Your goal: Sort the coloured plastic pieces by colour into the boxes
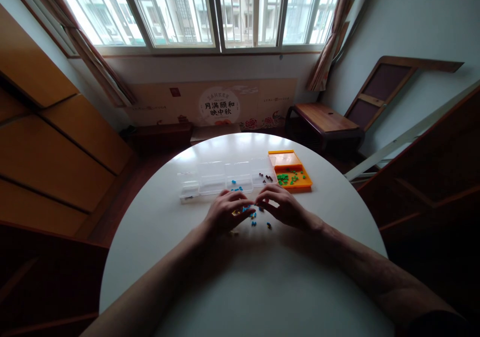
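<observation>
Blue pieces (254,223) are being framed on the table (270,282) by left hand (228,208) and right hand (279,204) | fingers (267,195) are being held curved; pinch can't be told | clear box (213,181) is being kept open, presumably for reach

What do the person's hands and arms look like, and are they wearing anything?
The left hand and right hand wear no gloves, and I see no rings or watch. The left arm is bare as far as it shows. The right arm meets a dark sleeve near the picture's bottom.
</observation>
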### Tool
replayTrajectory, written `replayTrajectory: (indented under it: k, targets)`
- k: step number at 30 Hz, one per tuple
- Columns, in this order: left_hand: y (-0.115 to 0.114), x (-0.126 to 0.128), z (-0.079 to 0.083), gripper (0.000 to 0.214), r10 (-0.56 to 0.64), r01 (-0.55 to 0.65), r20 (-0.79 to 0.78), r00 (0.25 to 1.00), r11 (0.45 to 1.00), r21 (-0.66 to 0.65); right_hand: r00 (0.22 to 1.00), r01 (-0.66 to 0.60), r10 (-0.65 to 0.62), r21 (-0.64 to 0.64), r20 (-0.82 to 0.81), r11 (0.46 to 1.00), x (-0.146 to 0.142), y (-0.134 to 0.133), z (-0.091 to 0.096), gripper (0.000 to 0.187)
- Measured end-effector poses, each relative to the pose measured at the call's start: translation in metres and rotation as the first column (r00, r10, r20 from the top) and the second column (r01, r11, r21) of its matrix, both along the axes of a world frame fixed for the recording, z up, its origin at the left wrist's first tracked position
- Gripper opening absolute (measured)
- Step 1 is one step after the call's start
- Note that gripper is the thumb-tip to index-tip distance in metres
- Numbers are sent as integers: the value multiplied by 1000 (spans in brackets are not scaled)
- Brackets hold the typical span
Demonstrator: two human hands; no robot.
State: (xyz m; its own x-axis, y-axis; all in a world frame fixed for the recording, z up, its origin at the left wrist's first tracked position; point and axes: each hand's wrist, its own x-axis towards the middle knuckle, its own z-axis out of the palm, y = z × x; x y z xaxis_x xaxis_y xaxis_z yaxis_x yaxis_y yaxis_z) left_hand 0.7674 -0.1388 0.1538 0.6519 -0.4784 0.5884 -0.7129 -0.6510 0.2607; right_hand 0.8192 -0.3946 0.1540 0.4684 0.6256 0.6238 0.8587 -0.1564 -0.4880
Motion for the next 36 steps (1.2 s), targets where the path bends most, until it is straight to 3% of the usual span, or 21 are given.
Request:
replayTrajectory:
  k: [5,16,20,25,31,36]
  targets:
    - [-1,0,-1,16,-53,51,-19,998,995,-83,999,-26,25,19,47,1000,-3,2,3,12]
    - [-2,1,0,11,2,3,101,995,999,-48,1000,10,-10,19,15,1000,-2,2,2,9]
    - [6,2,2,15,174,-167,163,971,984,-60,994,109,-109,-12,-3,994,1,-2,1,4]
    - [20,6,3,17,428,-422,152,891,904,-72,982,188,-185,-116,33,975,4,-10,-1,16]
    - [22,8,3,14,474,-471,106,874,881,-52,974,226,-221,-220,49,949,5,-12,0,19]
    - [17,6,2,17,421,-417,98,902,907,-57,973,228,-229,-238,27,944,5,-11,-3,8]
